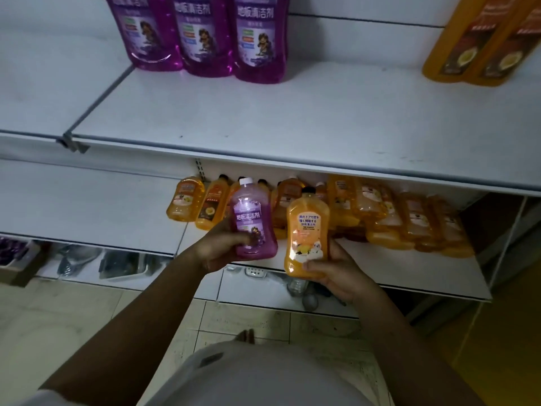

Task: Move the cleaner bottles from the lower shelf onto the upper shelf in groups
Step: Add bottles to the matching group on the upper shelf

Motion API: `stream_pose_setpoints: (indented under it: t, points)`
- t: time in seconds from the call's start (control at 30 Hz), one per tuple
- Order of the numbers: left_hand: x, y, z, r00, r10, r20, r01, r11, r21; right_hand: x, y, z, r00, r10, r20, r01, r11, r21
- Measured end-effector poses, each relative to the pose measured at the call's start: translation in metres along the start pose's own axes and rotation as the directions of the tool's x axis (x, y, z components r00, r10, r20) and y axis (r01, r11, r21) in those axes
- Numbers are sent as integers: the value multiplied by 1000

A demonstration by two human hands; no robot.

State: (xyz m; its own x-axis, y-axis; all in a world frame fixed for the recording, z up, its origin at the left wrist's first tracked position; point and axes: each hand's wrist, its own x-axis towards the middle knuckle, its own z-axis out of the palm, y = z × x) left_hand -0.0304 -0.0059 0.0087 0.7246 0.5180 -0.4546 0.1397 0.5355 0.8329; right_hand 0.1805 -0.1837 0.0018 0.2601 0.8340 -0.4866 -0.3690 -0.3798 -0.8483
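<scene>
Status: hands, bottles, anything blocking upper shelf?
Left hand grips purple bottle, right hand grips orange bottle. Both off lower shelf. Upper shelf: purple group left, orange group right, gap between.

The purple bottle [254,227] has a white cap [246,180], the orange bottle [307,235] a black cap [308,189].

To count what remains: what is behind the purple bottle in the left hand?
Orange bottles on the lower shelf. The purple bottle hides part of that row.
</scene>
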Motion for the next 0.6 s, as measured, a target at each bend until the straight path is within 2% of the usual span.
stream_pose_setpoints:
  t: [0.13, 0.2, 0.3, 0.47, 0.6]
  points:
    - [-48, 0, 10, 986, 114, -120, -112, 993, 26, -28, 5, 22, 991, -126, -41, 122, 989, -87]
    - [-79, 1, 14, 960, 226, -162, -194, 962, 194, -46, 2, 32, 971, -227, -77, 213, 965, -154]
    - [-128, 8, 23, 910, 372, -183, -285, 881, 378, -71, -7, 38, 943, -326, -72, 306, 931, -201]
    - [-194, 42, 41, 816, 550, -179, -423, 778, 465, -110, -48, 56, 874, -485, -16, 466, 848, -252]
    - [-221, 92, 43, 707, 685, -175, -513, 667, 540, -130, -101, 71, 788, -616, 13, 598, 759, -258]
